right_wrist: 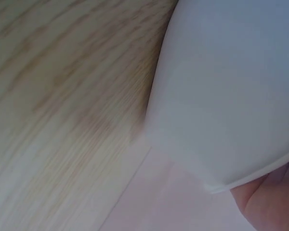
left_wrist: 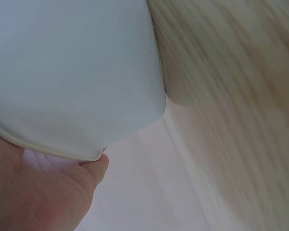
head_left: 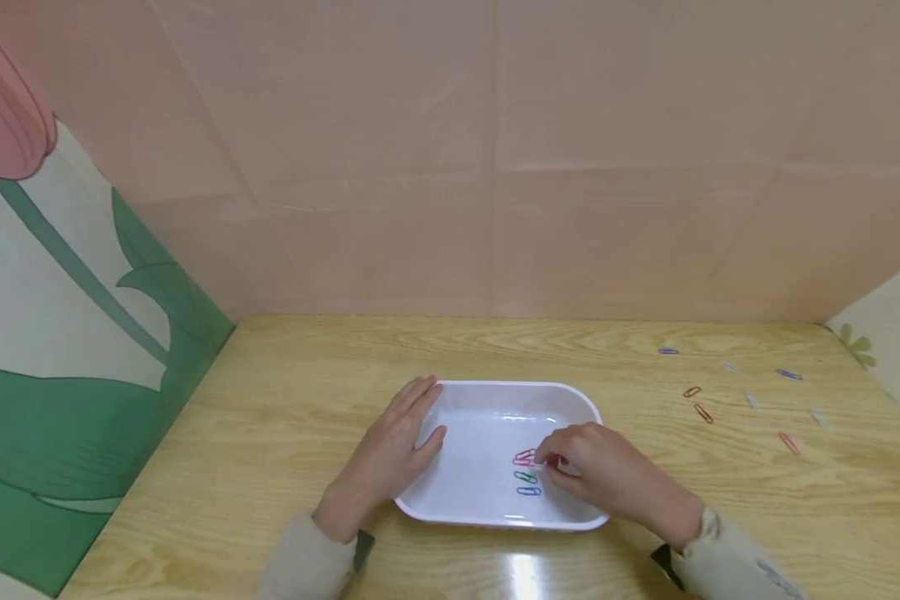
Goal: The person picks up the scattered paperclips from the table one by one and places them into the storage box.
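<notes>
1. Evidently the right hand (head_left: 596,467) was closed in a pinch over the tray (head_left: 465,500), thumb and forefinger together, and seemed to hold a pale clip (head_left: 539,464); the fingers hid most of it.
2. Opposite, the left hand (head_left: 393,454) rested on the tray's rim, fingers fairly straight along the outer side and thumb reaching inside, with no tight grip to be seen.
3. To judge by their looks, the clips were light, stiff and springy, hard to break, yet thin and slick enough to skid on the smooth tray floor. Fingertips pinched across the two long sides, or at one rounded end, offered the surest hold. The tray looked light and rigid, apt to slide if nudged, so its rim was the place to steady it.
4. Just left of the right fingertips lay the pink clips (head_left: 523,457); whether they touched was unclear. Nearer the body came the green clips (head_left: 526,477), then the blue clips (head_left: 528,492), all between the hands but closer to the right.
5. Past the right hand, on its outer side, reddish clips (head_left: 702,413), other blue ones (head_left: 789,375) and other pale ones (head_left: 752,401) lay scattered on the table (head_left: 270,433), well apart from the left hand.
</notes>
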A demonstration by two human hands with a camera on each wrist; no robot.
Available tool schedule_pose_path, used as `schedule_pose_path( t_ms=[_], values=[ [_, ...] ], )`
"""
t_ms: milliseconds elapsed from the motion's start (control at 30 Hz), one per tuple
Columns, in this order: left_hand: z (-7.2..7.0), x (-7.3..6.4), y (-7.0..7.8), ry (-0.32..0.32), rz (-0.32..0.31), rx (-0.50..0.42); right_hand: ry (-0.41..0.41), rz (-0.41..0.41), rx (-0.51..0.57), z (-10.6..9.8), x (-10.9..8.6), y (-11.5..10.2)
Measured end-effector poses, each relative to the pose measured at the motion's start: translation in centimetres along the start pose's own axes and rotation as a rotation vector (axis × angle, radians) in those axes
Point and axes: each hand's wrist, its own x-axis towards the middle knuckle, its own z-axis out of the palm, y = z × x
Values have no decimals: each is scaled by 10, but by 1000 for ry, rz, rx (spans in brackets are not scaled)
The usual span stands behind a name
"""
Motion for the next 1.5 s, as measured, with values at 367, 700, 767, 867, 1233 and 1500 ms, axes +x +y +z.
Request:
schedule_pose_path(
  t_ms=[367, 700, 767, 867, 1233, 1500],
  values=[
    [0, 0, 0, -4, -6, 8, -2, -18, -109, 6, 1, 1],
    [0, 0, 0, -8, -13, 8, 19, -39, -145, 8, 1, 2],
    [0, 0, 0, -11, -14, 6, 25, -49, -140, 7, 1, 2],
    [0, 0, 0, -11, -14, 5, 34, -60, -126, 7, 0, 2],
    [2, 0, 0, -5, -15, 10, 86, -53, -20, -2, -3, 1],
    [1, 0, -1, 7, -1, 12, 205, -60, -104, -15, -6, 6]
  ],
)
